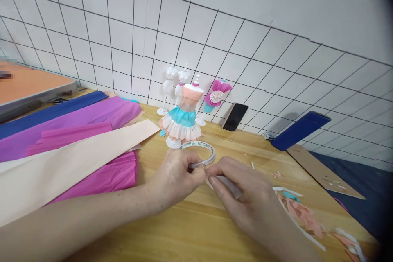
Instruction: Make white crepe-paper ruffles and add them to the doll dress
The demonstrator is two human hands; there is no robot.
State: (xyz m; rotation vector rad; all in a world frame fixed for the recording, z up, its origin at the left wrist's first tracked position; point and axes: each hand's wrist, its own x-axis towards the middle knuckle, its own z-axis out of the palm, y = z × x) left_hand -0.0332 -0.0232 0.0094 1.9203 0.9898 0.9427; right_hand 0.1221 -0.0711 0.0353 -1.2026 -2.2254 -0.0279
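Observation:
My left hand point(179, 174) is closed on a roll of white double-sided tape point(212, 156), its thumb and forefinger pinching the near side of the ring. Close against it, the fingertips of my right hand point(242, 186) are pinched at the tape's edge, and a pale strip shows under those fingers; where the strip begins is hidden. Just behind the roll stands a small dress form point(184, 118) in a peach, turquoise and white paper dress. Two white dress forms point(168, 86) are behind it, and one with a magenta outfit point(217, 94) is to its right.
Crepe paper sheets in blue, purple, magenta and cream point(101, 157) cover the left of the wooden table point(159, 229). A black phone point(235, 117) and a blue case point(301, 131) lean at the wall. Paper scraps point(303, 215) lie at the right, near a brown board point(325, 172).

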